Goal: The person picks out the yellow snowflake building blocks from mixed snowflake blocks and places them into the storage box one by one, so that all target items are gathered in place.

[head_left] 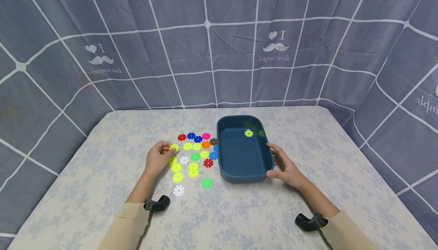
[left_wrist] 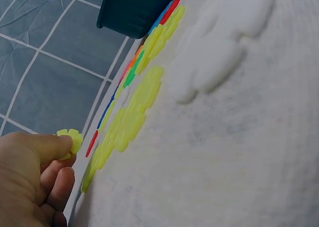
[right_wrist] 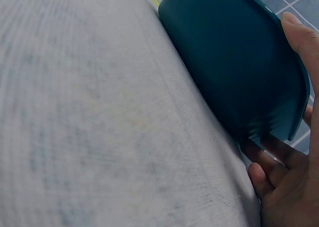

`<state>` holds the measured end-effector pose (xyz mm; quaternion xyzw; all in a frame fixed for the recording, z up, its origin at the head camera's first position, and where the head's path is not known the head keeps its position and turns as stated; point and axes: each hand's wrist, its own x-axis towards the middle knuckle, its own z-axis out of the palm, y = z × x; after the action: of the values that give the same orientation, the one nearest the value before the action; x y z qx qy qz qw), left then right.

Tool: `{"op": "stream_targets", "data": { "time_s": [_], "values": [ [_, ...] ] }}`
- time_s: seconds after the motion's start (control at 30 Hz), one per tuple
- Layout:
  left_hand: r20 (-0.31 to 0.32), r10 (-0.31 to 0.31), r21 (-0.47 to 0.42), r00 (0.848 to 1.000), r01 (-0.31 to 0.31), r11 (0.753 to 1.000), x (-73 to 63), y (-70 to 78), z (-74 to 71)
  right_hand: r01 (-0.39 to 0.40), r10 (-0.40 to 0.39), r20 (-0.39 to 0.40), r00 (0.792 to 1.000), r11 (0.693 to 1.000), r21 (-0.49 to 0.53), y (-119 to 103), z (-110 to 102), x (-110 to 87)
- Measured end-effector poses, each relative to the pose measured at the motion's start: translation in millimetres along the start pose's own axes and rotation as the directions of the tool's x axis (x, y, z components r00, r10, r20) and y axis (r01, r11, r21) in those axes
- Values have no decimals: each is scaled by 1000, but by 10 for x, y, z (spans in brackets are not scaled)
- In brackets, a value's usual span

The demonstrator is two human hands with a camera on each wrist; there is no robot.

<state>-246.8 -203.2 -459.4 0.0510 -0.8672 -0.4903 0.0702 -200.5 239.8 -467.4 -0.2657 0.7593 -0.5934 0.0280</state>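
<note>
My left hand (head_left: 158, 158) pinches a yellow snowflake disc (left_wrist: 76, 141) between thumb and fingertips, above the left side of a spread of flat, notched discs. Around it lie more yellow discs (head_left: 176, 167), along with a white one (head_left: 184, 160) and a red one (head_left: 181, 137). To their right stands a dark blue rectangular bin (head_left: 244, 156) with one yellow-green disc (head_left: 248, 133) inside on its floor. My right hand (head_left: 287, 170) grips the bin's near right corner, its thumb at the rim and its other fingers against the outer wall in the right wrist view.
Blue, pink, orange, brown and green discs lie close to the bin's left wall, some partly hidden by it. A green disc (head_left: 207, 183) and a white disc (head_left: 178, 190) lie nearest me. The patterned tablecloth (head_left: 232, 215) ends at a grey-blue checked curtain (head_left: 232, 48).
</note>
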Motion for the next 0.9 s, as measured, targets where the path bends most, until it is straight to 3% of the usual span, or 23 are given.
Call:
{"op": "stream_targets", "data": {
  "time_s": [0.3, 0.57, 0.9],
  "values": [
    [-8, -17, -29, 1000, 17, 999, 12, 33, -17, 9, -9, 1, 1000, 1000, -14, 16, 0, 8],
    [55, -72, -100, 996, 78, 992, 4, 253, -36, 18, -18, 1, 1000, 1000, -9, 3, -3, 3],
    [141, -18, -111, 990, 34, 993, 13, 517, 23, 13, -13, -3, 1000, 1000, -25, 19, -1, 2]
  ]
}}
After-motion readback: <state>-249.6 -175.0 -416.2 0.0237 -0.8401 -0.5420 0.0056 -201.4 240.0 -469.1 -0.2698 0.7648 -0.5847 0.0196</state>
